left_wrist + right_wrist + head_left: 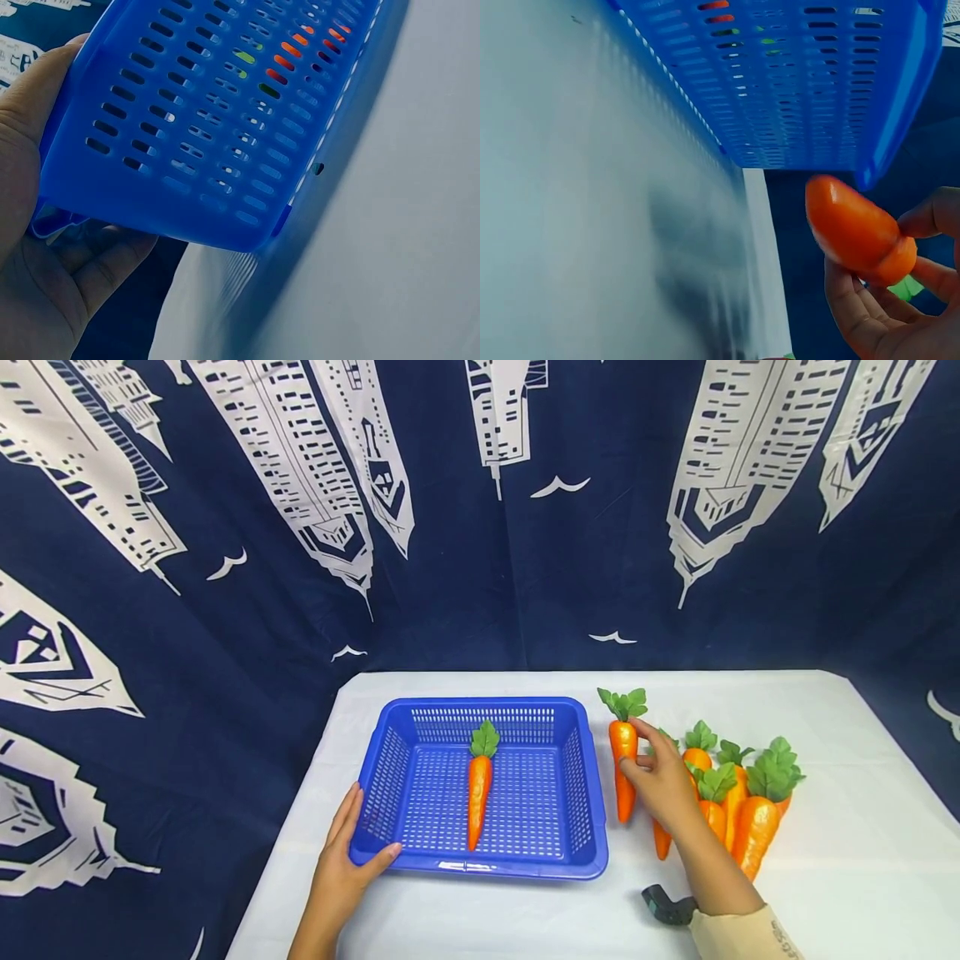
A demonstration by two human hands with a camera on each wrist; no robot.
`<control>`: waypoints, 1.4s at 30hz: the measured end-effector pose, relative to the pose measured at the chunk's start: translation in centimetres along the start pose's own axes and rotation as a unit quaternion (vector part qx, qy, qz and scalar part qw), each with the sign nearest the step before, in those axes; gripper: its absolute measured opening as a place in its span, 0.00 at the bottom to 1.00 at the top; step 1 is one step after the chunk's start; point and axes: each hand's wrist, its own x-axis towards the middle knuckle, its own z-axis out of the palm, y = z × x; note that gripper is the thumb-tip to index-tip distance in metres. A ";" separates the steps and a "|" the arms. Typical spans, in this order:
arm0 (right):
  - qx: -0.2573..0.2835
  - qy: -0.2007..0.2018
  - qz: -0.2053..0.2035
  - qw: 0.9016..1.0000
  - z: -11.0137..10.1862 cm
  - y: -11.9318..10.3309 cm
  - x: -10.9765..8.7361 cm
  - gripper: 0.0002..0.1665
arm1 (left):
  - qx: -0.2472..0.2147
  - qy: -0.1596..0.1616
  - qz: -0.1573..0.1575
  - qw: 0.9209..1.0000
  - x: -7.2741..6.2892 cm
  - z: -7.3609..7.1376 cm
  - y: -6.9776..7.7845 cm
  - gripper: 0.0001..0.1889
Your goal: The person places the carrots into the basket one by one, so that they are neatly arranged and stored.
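Observation:
A blue plastic basket [517, 867] with slotted walls sits on the white table. My left hand [341, 864] grips its near left corner, thumb along the front rim and fingers at the left side. One orange carrot [478, 793] with a green leafy top lies inside, leaves toward the back. Just right of the basket, my right hand [666, 781] holds another carrot [622, 747] near its leafy end, between thumb and fingers. Its tapered tip points toward me. In the right wrist view, this carrot [851, 225] appears beside the basket wall [795, 97].
Several more carrots [753, 827] lie in a cluster on the right of the table, partly behind my right forearm. A small dark device [663, 906] is by the right sleeve. Behind the white table [862, 893] hangs a navy cloth [450, 610] printed with white buildings and birds.

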 end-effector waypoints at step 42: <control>0.065 -0.007 -0.073 0.995 -1.1 -7.3 0.5 0.38 | -0.008 -0.002 0.008 1.000 0.1 0.0 0.0 0.53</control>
